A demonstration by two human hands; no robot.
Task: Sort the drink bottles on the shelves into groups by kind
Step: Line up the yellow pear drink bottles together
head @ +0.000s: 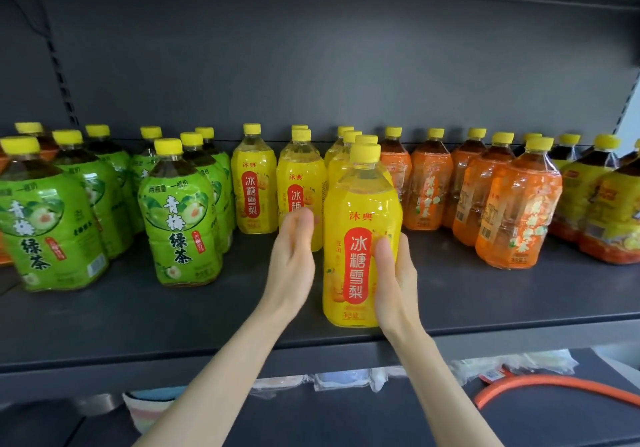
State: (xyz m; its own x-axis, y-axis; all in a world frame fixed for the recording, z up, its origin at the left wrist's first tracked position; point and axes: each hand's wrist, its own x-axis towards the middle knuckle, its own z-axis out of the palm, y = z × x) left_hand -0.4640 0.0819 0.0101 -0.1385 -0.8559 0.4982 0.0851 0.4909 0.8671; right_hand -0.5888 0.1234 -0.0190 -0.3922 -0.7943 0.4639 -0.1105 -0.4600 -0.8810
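Note:
A yellow pear-drink bottle (353, 211) stands at the front of the dark shelf (138, 311). My right hand (394, 270) grips its right side, thumb across the label. My left hand (294, 256) hovers just left of it with fingers straight, in front of another yellow bottle (298, 176); I cannot tell whether it touches either one. More yellow bottles (251, 183) stand behind. Green-tea bottles (180, 218) fill the left. Orange-labelled bottles (516, 204) stand to the right.
Dark-tea bottles with yellow and orange labels (609, 211) stand at the far right. The shelf below holds plastic packets (332, 381), an orange hose (554, 384) and a striped cloth (152, 408). The back panel (311, 65) is dark grey.

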